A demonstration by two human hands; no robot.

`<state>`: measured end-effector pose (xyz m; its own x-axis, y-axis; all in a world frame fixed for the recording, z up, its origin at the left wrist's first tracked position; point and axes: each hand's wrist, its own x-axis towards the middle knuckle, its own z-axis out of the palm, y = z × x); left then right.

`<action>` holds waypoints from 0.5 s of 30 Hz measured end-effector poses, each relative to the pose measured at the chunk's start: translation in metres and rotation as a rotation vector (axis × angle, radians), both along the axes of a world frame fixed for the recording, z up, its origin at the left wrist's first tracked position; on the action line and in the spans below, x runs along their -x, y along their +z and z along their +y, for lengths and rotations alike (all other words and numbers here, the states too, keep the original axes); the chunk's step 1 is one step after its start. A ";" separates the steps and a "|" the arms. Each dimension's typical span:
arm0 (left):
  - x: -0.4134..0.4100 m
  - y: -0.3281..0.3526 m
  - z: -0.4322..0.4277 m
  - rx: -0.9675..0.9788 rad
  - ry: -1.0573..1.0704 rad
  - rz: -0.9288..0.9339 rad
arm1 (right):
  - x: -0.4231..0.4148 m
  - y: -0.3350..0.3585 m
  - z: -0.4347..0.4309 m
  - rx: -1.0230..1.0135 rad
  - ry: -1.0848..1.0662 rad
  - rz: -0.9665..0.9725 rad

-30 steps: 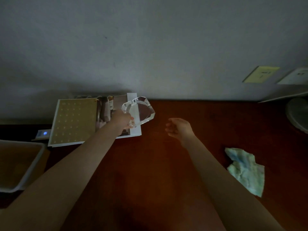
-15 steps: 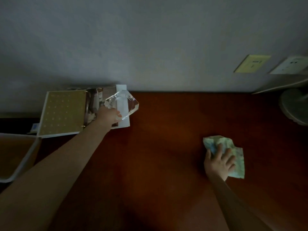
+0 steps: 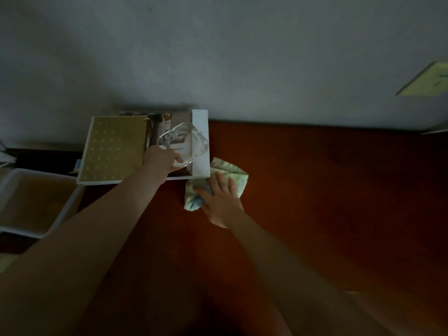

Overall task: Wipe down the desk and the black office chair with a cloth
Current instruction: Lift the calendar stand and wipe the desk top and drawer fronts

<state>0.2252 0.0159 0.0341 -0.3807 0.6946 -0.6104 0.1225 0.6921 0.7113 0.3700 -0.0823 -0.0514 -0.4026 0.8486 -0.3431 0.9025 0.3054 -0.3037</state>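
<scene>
The right hand (image 3: 219, 202) lies flat on the crumpled pale green cloth (image 3: 234, 171), fingers straight and spread, pressing it onto the reddish-brown table (image 3: 327, 195). The cloth sits toward the back left of the tabletop, and its upper left edge touches the lower right corner of an open booklet (image 3: 114, 149) that blocks the way further left. The booklet lies at the table's back left corner, close against the grey wall (image 3: 218, 57). Its left half is a gold cover with rows of pale dots. Its right half shows a dim photograph page with a white strip down the outer edge. The left hand (image 3: 161, 163) reaches over the booklet, its fingers curled round the near rim of a clear glass dish (image 3: 191, 144). The faceted dish is tilted over the photograph page, and whether it touches the page cannot be told. Left of the table, lower down, stands a white bin (image 3: 9, 187) with a brownish inside, partly crossed by the left forearm. A small object with a blue spot (image 3: 78, 164) shows just beside the booklet's left edge, too dim to identify. High on the wall at far right is a yellow-green wall plate (image 3: 426, 81). The room is dark, and the near edge of the table falls into shadow.
</scene>
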 end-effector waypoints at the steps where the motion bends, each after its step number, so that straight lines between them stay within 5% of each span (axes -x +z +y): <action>1: 0.001 -0.002 0.001 -0.004 0.028 -0.025 | -0.003 -0.001 0.002 -0.017 0.023 -0.009; 5: -0.003 -0.009 0.006 0.002 0.045 -0.051 | -0.036 -0.007 0.028 -0.103 0.083 -0.080; 10: -0.006 -0.009 0.005 0.028 0.053 -0.090 | -0.080 -0.007 0.066 -0.091 -0.323 -0.151; 15: -0.002 -0.005 0.001 0.021 0.048 -0.212 | -0.083 -0.004 0.077 -0.011 -0.471 -0.103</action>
<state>0.2269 0.0167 0.0294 -0.2741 0.6653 -0.6945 -0.0616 0.7085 0.7030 0.4533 -0.0049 -0.0556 0.0615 0.9343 -0.3512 0.9687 -0.1407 -0.2047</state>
